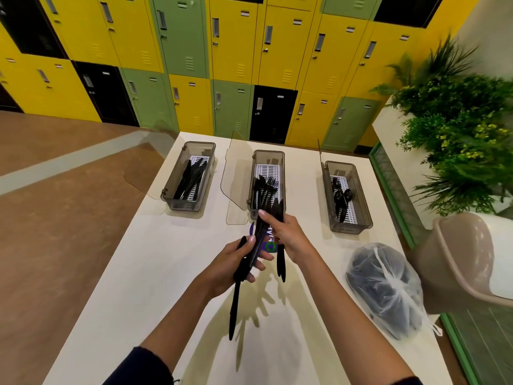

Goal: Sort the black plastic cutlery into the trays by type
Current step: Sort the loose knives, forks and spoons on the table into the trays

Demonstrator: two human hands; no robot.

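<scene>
Bundle of black plastic cutlery (261, 240) gripped above white tabletop (155, 273) by left hand (236, 262) and right hand (286, 232); three smoky clear plastic trays (268, 159) beyond, lids open; tied translucent bag (388, 287) right; yellow, green, black lockers (236, 51) behind.

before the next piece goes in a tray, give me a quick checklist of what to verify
1. Left hand grips cutlery: ok.
2. Right hand grips the bundle: ok.
3. All three lids open: ok.
4. Trays sorted, left tray knives, middle tray forks, right tray spoons: ok.
5. Type of piece being pulled out: cannot tell.
6. Plastic bag clear of the trays: ok.
</scene>
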